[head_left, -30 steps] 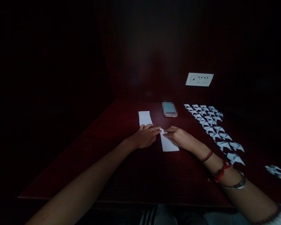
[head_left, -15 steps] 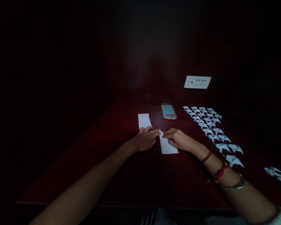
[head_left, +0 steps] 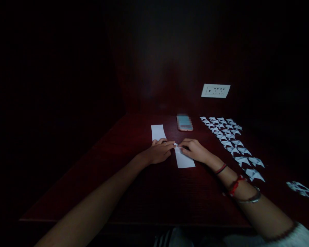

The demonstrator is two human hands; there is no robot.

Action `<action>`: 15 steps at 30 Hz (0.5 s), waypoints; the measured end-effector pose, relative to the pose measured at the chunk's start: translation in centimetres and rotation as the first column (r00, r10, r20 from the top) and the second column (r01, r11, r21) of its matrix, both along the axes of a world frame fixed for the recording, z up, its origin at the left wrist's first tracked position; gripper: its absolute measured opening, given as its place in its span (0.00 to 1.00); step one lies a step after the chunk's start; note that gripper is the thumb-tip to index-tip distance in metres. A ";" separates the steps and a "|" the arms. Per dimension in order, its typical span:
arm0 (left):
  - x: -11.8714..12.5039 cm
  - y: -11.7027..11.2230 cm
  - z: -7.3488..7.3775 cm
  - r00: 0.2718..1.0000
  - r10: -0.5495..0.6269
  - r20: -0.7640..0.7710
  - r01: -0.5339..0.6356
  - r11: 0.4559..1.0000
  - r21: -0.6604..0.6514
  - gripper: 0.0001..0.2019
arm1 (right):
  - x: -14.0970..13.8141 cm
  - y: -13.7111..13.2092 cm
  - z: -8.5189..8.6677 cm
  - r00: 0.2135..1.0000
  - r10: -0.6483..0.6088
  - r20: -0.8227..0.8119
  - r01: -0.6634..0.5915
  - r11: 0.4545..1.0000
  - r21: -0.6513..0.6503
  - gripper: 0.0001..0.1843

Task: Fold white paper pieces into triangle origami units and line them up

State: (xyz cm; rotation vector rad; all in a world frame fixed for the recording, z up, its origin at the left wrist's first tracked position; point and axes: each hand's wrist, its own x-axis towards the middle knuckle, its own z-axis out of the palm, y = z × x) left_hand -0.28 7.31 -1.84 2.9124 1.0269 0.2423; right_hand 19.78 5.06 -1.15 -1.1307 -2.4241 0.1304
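Observation:
A long white paper strip [head_left: 184, 160] lies on the dark red table [head_left: 149, 192], its far end showing beyond my left hand. My left hand [head_left: 158, 151] rests on the strip's middle, fingers together and pressing down. My right hand [head_left: 194, 149] meets it from the right, fingertips pinched on the paper where the two hands touch. The part of the strip under both hands is hidden.
A phone [head_left: 184, 122] lies just beyond the strip. Several small folded white paper pieces [head_left: 230, 137] run in rows along the right side, with one more [head_left: 298, 188] at the far right. A white wall socket [head_left: 215, 91] sits on the dark back panel.
Both hands stay on the strip; my right hand's fingers have curled in slightly at the meeting point. The view has shifted a little.

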 end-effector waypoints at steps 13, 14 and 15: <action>0.2 -0.3 0.5 1.000 0.002 -0.002 -0.002 1.000 -0.016 0.19 | 0.1 1.0 -0.4 0.992 0.005 0.126 0.000 0.999 -0.046 0.19; 0.1 -0.2 0.4 1.000 -0.002 0.000 0.002 1.000 -0.013 0.19 | 0.1 1.0 -0.4 0.991 0.006 0.131 0.000 0.999 -0.047 0.18; 0.1 -0.2 0.4 1.000 -0.004 0.003 0.004 1.000 -0.009 0.18 | 0.1 1.1 -0.4 0.990 0.006 0.139 0.000 0.999 -0.047 0.17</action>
